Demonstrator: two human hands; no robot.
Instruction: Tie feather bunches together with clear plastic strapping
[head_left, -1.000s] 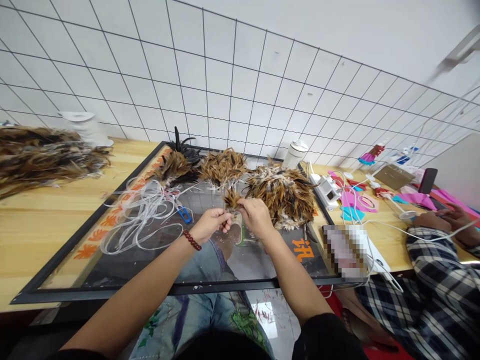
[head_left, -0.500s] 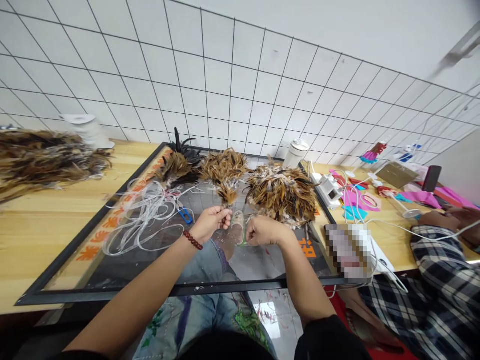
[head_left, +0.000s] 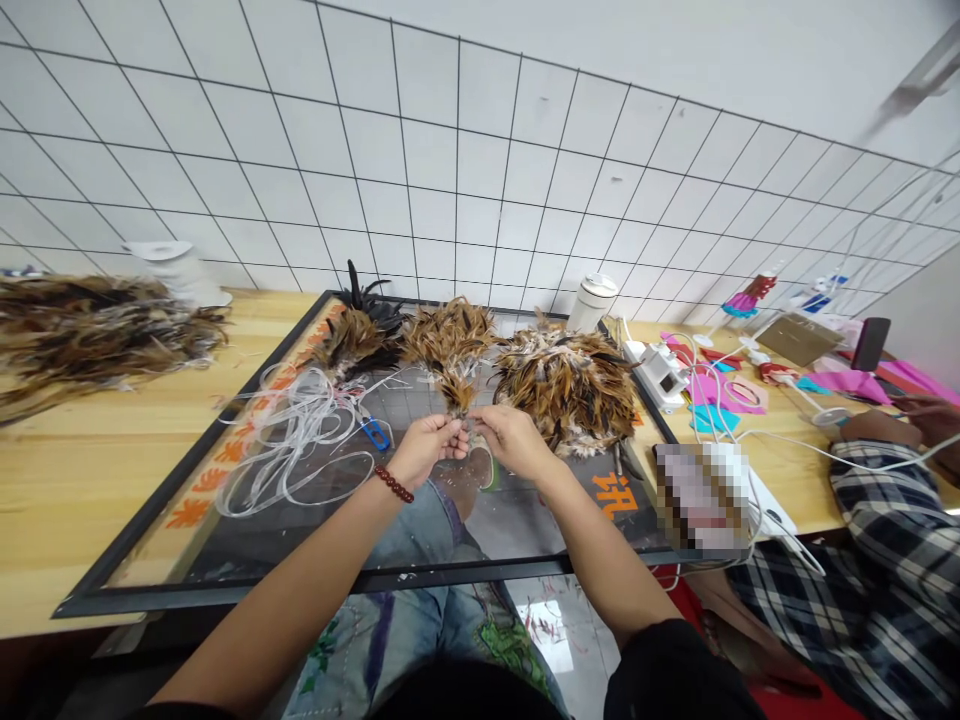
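Note:
Brown feathers (head_left: 455, 389) stand up from the pinched fingers of my left hand (head_left: 427, 448), their quill ends at the fingertips. My right hand (head_left: 514, 440) has its thumb and fingers closed right beside those quill ends; whatever it pinches is too small to make out. Just behind lies a pile of brown feathers (head_left: 450, 335), and a bigger brown feather heap (head_left: 566, 385) is to the right. White ribbon (head_left: 300, 430) lies in loose loops on the left, close to a blue-handled tool (head_left: 375, 432).
Beneath my hands is a black-framed glass panel (head_left: 262, 545) on a wooden table (head_left: 45, 500). A dark feather bundle (head_left: 364, 320), white cup (head_left: 592, 300), power strip (head_left: 658, 375) and spool (head_left: 180, 270) stand around. At right sits a person in a plaid sleeve (head_left: 892, 510).
My right hand has moved left and up from over the glass to meet my left hand at the feathers' quill ends. The left hand keeps its pinch.

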